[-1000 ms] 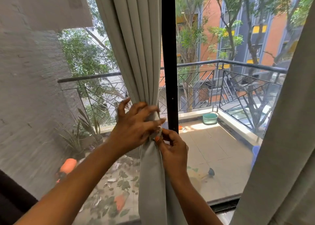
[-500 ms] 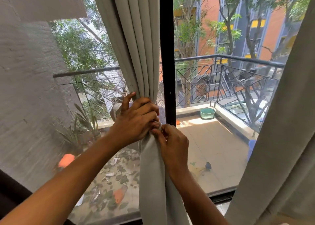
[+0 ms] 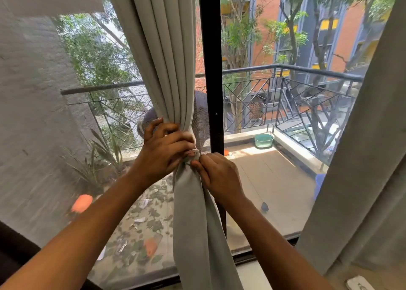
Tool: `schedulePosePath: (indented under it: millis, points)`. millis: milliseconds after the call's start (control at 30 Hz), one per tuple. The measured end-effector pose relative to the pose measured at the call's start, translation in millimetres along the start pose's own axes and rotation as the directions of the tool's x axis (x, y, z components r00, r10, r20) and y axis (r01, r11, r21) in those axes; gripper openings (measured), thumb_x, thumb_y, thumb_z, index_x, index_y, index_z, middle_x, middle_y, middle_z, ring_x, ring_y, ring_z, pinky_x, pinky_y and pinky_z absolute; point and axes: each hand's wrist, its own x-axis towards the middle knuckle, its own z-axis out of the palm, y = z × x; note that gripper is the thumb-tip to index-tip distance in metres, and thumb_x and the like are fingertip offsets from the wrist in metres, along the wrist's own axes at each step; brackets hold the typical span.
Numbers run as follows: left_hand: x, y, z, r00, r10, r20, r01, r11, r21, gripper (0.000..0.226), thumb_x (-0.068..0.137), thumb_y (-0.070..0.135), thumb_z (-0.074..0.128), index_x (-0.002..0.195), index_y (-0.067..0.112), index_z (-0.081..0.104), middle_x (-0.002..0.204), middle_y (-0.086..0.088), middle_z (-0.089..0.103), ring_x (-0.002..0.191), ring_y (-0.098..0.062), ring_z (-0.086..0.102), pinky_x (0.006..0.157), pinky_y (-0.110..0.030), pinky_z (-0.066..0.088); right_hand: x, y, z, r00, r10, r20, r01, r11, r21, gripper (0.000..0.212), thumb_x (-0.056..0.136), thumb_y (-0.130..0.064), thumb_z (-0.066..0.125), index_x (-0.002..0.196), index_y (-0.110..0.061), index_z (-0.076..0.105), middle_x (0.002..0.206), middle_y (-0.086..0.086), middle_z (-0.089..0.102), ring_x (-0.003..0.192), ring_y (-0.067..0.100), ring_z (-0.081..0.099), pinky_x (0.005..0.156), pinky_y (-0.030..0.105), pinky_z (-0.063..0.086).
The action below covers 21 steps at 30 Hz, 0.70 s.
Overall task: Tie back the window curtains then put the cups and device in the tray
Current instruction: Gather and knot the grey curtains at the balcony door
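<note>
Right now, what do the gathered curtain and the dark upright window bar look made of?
Pale grey gathered curtain: matte woven cloth, seemingly thick, since it hangs in soft deep folds. Black upright window bar: probably painted metal, straight, slim, smooth-faced.

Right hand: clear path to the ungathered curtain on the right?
Likely yes: nothing stands between the right hand and the right curtain. But it pinches the tie on the gathered curtain, so must release first.

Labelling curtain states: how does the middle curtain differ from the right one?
The middle curtain is gathered into a tight bunch; the right curtain hangs loose. The left hand grips and the right hand pinches the middle curtain; nothing touches the right curtain. Both are plain pale grey cloth.
</note>
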Motion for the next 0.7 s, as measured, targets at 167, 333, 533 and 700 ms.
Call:
schedulePosePath:
  millis: [167,333,533,700]
  points:
    - [-28.6,32.4,12.3,0.777,-0.629,-0.025,0.484,0.623,-0.615,0.084,0.084,0.045,0.066,0.15,0.029,0.016,0.15,0.011,0.033,0.139,-0.011,0.033,0.112,-0.03,0.032,0.2,-0.3,-4.8,0.985,-0.02,0.173,0.002,0.994,0.106,0.035,0.096,-0.041,0.037,0.085,-0.016,0.057,0.079,-0.001,0.057,0.072,0.007,0.041,0.057,0.022,0.036]
    - [-51.7,40.0,40.4,0.553,-0.712,0.433,0.665,0.065,-0.744,0.068,0.063,0.061,0.078,0.121,0.035,0.052,0.109,0.008,0.068,0.104,-0.007,0.064,0.086,-0.028,0.052,7.7,15.1,-6.7,0.83,0.249,0.499,-0.436,0.848,0.303,0.078,0.079,-0.054,0.064,0.14,-0.022,0.027,0.134,0.004,0.045,0.112,0.018,0.052,0.09,0.033,0.047]
    - [-75.6,36.3,67.4,0.54,-0.743,0.395,0.73,0.181,-0.659,0.041,0.085,0.032,0.065,0.119,0.011,0.059,0.11,-0.005,0.067,0.102,-0.017,0.063,0.084,-0.032,0.051,3.7,17.9,19.6,0.717,0.314,0.623,-0.471,0.877,0.1,0.048,0.081,-0.042,0.069,0.115,-0.011,0.057,0.107,0.011,0.064,0.098,0.026,0.061,0.085,0.036,0.048]
    - [-88.5,47.4,83.3,0.428,-0.877,0.219,0.83,0.286,-0.478,0.044,0.094,0.011,0.057,0.136,0.012,0.045,0.125,-0.006,0.06,0.111,-0.026,0.058,0.085,-0.023,0.047,-18.6,17.7,44.2,0.674,0.326,0.663,-0.473,0.88,0.048,0.065,0.077,-0.028,0.075,0.131,-0.012,0.042,0.124,0.012,0.055,0.113,0.026,0.054,0.093,0.033,0.043]
